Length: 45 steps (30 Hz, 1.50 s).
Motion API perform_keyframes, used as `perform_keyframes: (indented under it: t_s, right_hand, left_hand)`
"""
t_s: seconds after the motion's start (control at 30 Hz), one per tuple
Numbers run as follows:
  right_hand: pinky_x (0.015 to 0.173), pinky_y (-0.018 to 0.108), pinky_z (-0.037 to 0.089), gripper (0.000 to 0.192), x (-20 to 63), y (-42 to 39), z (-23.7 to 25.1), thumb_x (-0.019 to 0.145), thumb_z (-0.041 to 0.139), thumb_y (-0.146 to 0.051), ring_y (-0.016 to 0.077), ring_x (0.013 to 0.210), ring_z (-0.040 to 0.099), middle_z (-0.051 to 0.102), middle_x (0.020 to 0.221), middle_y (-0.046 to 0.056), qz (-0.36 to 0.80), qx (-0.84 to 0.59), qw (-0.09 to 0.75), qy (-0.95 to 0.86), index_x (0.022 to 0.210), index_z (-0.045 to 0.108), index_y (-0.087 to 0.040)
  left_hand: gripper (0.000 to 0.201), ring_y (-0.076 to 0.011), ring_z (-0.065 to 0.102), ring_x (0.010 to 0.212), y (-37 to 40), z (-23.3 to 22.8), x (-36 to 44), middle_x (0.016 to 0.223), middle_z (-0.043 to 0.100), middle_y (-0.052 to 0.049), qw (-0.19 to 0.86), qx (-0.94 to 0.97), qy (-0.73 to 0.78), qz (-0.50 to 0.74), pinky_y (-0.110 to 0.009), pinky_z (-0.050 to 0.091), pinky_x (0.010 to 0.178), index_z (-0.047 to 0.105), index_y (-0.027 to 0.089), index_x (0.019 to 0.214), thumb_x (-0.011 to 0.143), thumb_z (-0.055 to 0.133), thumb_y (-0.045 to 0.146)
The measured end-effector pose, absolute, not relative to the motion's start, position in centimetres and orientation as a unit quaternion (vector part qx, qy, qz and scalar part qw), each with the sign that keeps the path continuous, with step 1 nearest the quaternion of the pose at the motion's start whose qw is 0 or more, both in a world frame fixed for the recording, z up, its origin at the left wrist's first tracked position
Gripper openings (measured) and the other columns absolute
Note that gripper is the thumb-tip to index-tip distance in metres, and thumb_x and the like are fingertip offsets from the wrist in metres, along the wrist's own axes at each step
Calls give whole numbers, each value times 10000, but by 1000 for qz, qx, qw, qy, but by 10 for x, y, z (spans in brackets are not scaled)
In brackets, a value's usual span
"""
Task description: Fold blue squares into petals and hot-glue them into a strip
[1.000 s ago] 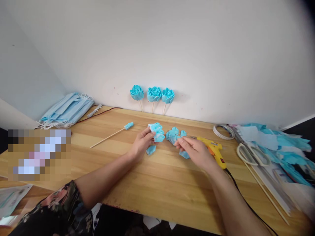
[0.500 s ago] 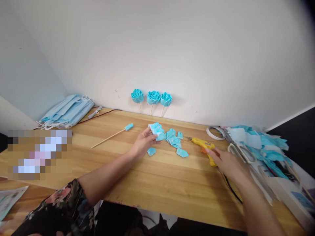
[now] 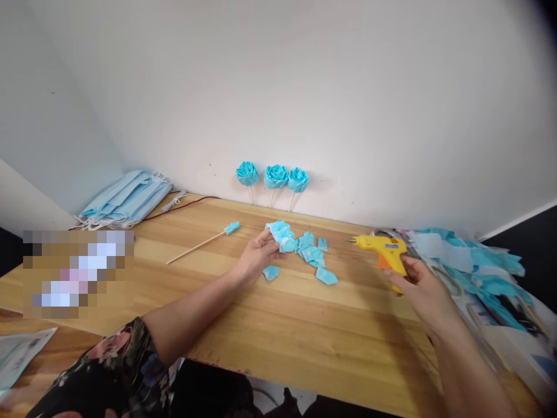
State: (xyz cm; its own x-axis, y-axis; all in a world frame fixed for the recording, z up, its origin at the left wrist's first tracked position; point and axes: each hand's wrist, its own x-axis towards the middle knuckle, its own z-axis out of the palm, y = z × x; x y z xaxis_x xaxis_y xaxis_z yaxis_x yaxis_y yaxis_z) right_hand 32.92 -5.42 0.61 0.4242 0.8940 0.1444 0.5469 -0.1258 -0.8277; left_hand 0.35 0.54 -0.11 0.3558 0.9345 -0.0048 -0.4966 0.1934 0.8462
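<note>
My right hand (image 3: pixel 420 287) grips a yellow glue gun (image 3: pixel 385 248) by its handle and holds it above the wooden table (image 3: pixel 304 331), nozzle pointing left. My left hand (image 3: pixel 256 255) rests on the table with its fingertips on a small bundle of blue folded petals (image 3: pixel 279 234). More loose blue petals (image 3: pixel 313 255) lie between the two hands, one (image 3: pixel 270 272) just below the left thumb. A wooden stick with a blue tip (image 3: pixel 204 241) lies to the left of my left hand.
Three blue flowers on sticks (image 3: pixel 273 177) lean against the wall at the back. A stack of blue face masks (image 3: pixel 126 198) sits at the back left. Blue scraps, paper and scissors (image 3: pixel 474 261) crowd the right end of the table.
My right hand left the petals, reached right to the glue gun and has lifted it off the table. My left hand has stayed on the petal bundle.
</note>
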Motion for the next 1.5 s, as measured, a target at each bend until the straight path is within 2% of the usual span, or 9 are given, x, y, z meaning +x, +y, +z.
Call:
perform_keyframes:
  t_s: [0.1,0.23,0.33,0.47,0.67,0.8,1.1,1.33,1.5]
  right_hand:
    - [522,277,503,410,311,-63,23,649,729,-389,215,822,611,645,1036,34,323,-649,512,-461,1028,608,-290]
    - [478,251,490,259,289,-70,32,755,657,-469,165,685,581,610,815,21,497,-566,527,-395,930,649,-278]
    - [508,255,515,217,277,-69,35,769,654,-463,178,739,622,638,852,29,534,-545,530,-370,855,648,-264]
    - [548,294,528,230,270,-61,48,755,685,-398,254,923,648,675,1065,72,519,-539,508,-425,943,657,-269]
    - [436,288,424,198,258,-48,42,781,652,-411,162,561,578,711,956,82,495,-502,497,-507,869,693,-239]
    - [441,267,414,278,244,-50,16,835,581,-468,110,487,522,711,929,72,446,-504,498,-547,862,690,-214]
    - [479,257,460,386,227,-59,-3,875,512,-472,148,568,564,711,850,85,327,-528,452,-640,1086,645,-178]
    - [577,278,490,352,220,-59,-7,879,502,-433,163,621,605,701,823,65,222,-542,428,-689,1088,656,-195]
    - [639,289,508,382,219,-60,-9,885,498,-433,175,673,644,713,852,65,209,-548,417,-695,1150,625,-189]
  left_hand:
    - [443,-202,660,872,6,-2,3,1023,685,-92,722,397,274,496,-321,479,791,609,180,1133,717,723,281]
    - [463,-192,659,832,8,-2,3,985,686,-83,719,400,277,497,-311,475,766,610,179,1133,704,737,301]
    - [457,-178,651,798,8,-2,3,967,681,-79,712,407,282,498,-295,470,735,614,175,1115,702,738,327]
    - [443,-155,625,755,10,-2,4,944,672,-68,701,411,294,504,-280,459,703,615,180,1093,694,739,328]
    - [433,-126,564,713,12,-6,3,859,655,-53,689,431,282,510,-264,449,685,614,174,1104,717,721,336]
    - [442,-130,567,733,14,-10,4,907,657,-61,684,437,282,512,-269,452,695,613,182,1122,720,713,335]
    - [322,-124,569,710,11,-7,5,909,631,-46,675,428,288,528,-281,464,684,608,175,992,708,705,292]
    - [196,-102,512,644,13,-12,4,737,561,2,636,457,308,540,-252,432,627,587,159,889,725,655,242]
    - [181,-102,513,633,11,-10,5,714,544,11,628,464,317,538,-257,438,627,568,163,871,731,645,249]
